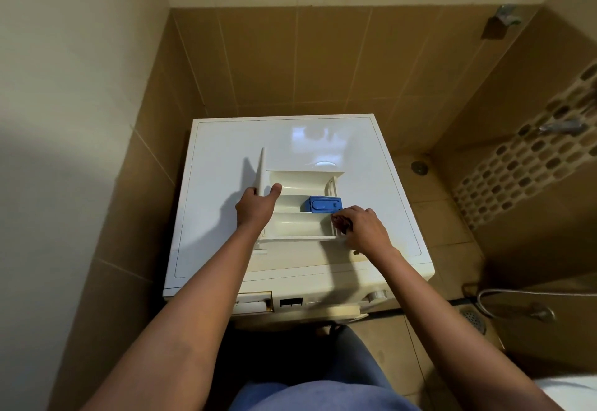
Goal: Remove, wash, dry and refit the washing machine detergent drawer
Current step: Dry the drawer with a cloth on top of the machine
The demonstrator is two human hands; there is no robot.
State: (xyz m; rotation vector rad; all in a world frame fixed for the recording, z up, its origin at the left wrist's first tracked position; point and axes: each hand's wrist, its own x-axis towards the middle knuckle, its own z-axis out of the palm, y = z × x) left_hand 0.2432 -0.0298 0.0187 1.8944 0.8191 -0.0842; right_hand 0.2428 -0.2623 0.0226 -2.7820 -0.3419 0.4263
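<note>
Two hands hold the detergent drawer (pixel 300 226) atop the washing machine (pixel 226 139): my left hand (pixel 255 207) clasps its front panel (pixel 260 171), my right hand (pixel 361 229) pinches its rear; I judge it removed, so lift it for washing.

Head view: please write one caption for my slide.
Left hand and right hand hold the removed detergent drawer, blue insert inside, atop the washing machine.

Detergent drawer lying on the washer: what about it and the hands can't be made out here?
All in the head view.
Right hand: its own knuckles hide the fingertips at the end of the detergent drawer; grip unconfirmed.
Left hand: fingers behind the drawer's front panel, hidden by it.
Blue insert: markings too small.
Drawer slot: inside hidden by the steep angle.
</note>
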